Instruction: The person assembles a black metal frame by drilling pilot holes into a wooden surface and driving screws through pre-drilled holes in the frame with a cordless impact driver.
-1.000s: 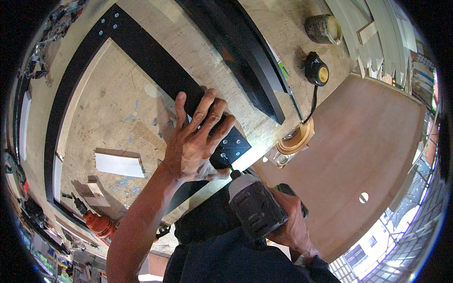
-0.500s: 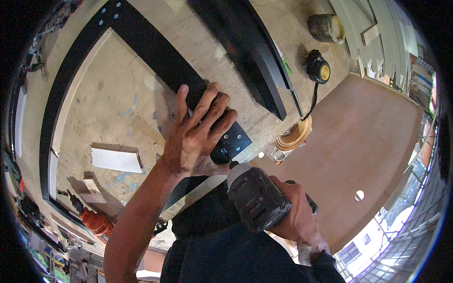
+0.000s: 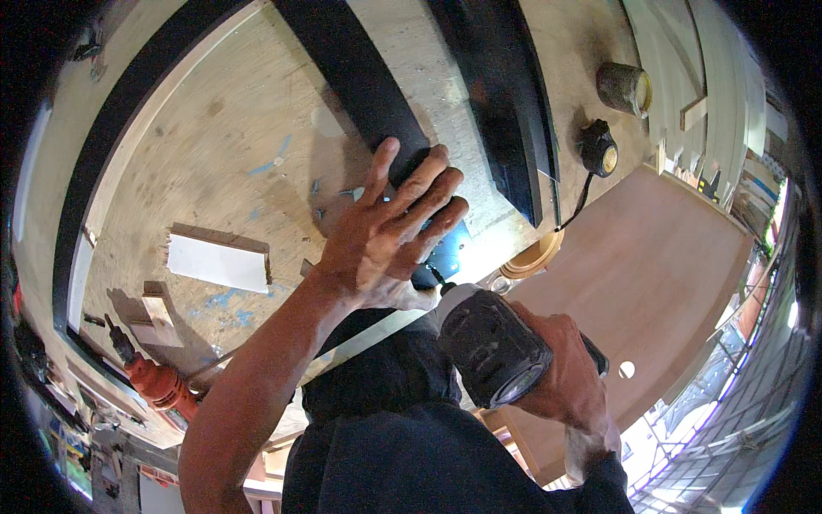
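One left hand (image 3: pixel 385 240), spread wide, is resting on a black frame (image 3: pixel 364 81). The right hand (image 3: pixel 563 368) is gripping a power drill (image 3: pixel 492 343).

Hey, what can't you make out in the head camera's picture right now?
In the head view:
Left hand: palm hidden behind the back of the hand.
Black frame: far corner cut off by the top edge.
Dark drill: much of its grip hidden by the right hand.
Drill bit: its tip is too small to tell what it meets.
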`<state>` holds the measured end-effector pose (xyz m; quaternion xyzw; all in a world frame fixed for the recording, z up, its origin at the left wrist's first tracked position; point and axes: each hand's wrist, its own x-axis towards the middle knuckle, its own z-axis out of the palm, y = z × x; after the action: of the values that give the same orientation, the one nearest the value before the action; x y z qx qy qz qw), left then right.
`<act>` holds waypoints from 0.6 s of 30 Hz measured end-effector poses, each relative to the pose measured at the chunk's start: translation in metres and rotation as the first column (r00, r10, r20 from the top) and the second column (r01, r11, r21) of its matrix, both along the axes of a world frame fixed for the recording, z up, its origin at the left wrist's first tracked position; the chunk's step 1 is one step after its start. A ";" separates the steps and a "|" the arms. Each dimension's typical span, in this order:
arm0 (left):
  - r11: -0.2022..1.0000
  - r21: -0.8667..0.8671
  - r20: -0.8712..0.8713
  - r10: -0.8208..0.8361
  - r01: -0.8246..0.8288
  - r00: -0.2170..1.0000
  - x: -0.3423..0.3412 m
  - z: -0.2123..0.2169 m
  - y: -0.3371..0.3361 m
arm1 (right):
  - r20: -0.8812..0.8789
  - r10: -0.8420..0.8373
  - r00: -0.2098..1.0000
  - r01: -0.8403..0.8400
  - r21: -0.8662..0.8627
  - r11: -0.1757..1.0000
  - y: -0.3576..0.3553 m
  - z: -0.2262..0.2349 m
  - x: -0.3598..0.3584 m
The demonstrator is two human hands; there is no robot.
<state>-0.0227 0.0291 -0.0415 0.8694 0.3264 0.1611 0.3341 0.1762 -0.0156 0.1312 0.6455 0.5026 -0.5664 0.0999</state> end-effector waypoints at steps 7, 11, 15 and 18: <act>0.999 0.036 0.019 0.030 -0.031 0.999 0.002 -0.002 0.001 | 0.036 0.000 0.999 0.000 -0.009 1.000 0.007 0.006 -0.005; 0.998 0.053 0.022 0.040 -0.041 0.999 0.004 -0.004 0.000 | 0.057 0.011 0.998 -0.010 -0.013 1.000 0.007 0.005 -0.005; 1.000 0.016 0.011 0.011 -0.011 1.000 0.001 0.003 0.003 | 0.011 0.002 1.000 -0.002 0.007 1.000 0.003 0.004 -0.002; 0.991 0.130 -0.080 -0.003 0.013 0.997 0.001 -0.002 0.002 | 0.010 0.007 1.000 -0.007 -0.002 1.000 0.006 0.002 -0.004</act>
<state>-0.0221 0.0309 -0.0431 0.8963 0.3249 0.1459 0.2642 0.1718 -0.0096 0.1329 0.6464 0.5038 -0.5633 0.1048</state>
